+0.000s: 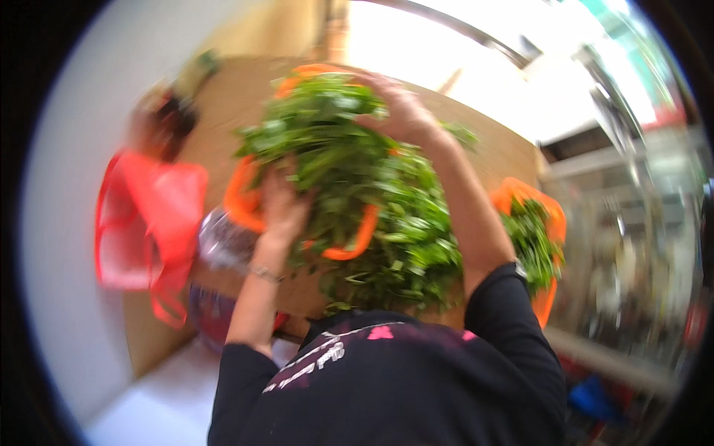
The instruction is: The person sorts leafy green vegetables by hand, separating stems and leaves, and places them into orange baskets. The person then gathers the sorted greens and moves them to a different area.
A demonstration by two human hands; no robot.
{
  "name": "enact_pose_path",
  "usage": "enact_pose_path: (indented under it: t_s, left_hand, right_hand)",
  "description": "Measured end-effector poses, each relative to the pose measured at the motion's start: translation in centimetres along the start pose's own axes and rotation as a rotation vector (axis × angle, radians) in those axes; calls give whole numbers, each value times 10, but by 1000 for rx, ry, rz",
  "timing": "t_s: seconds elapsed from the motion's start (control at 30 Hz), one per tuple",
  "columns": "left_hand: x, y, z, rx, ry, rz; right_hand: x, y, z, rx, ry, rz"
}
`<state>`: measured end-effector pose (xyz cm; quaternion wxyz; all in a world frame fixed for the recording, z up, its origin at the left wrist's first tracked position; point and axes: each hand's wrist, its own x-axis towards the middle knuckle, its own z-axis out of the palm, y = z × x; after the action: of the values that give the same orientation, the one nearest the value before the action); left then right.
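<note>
A heap of leafy green vegetables point(329, 128) fills an orange plastic basket point(357, 234) on a wooden table. My left hand point(281, 198) presses against the near left side of the leaves, inside the basket's rim. At the far right side of the same heap, my right hand point(396, 108) curves over the leaves with its fingers spread. Blur hides how firmly either hand grips. Beside the basket, a loose pile of leafy greens point(418, 234) lies on the table near my body. Another orange basket point(552, 217) with greens stands at the right.
A red bag point(162, 206) is at the left edge, next to a clear plastic bag point(223, 237). Dark blurred items point(173, 122) lie behind it on the wooden table point(223, 106). A glass-sided metal frame point(613, 223) stands at the right, and a white wall point(67, 167) at the left.
</note>
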<state>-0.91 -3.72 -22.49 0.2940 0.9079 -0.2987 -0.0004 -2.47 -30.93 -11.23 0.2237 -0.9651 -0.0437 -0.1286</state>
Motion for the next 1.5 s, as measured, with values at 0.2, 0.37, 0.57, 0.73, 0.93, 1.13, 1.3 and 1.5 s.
enact_pose_path:
  t_s: [0.2,0.37,0.57,0.73,0.93,1.13,1.3,1.5]
  left_hand:
    - [-10,-15,-44,57,-21,175]
    - [-30,127,-54,-133,105,240]
    - [-127,313,41,-1050,-1293,169]
    - [-190,387,172,-942,-1059,-588]
    - [-205,419,244,-1070,-533,-813]
    - [-212,430,237,-1224,-328,-790]
    - [-216,443,225,-1305,-408,-707]
    - [-184,413,173,-357,-1096,-132]
  right_hand:
    - [-239,-13,-76,-29,263,320]
    - [-447,29,-138,-267,366,891]
    - [-482,153,-173,-9,201,1039]
    - [-458,243,-139,118,-138,957]
    - [-472,223,-111,297,-181,894]
    - [-500,196,-120,972,-76,919]
    - [-509,179,-130,1379,140,804]
    - [-495,181,-169,119,-94,607]
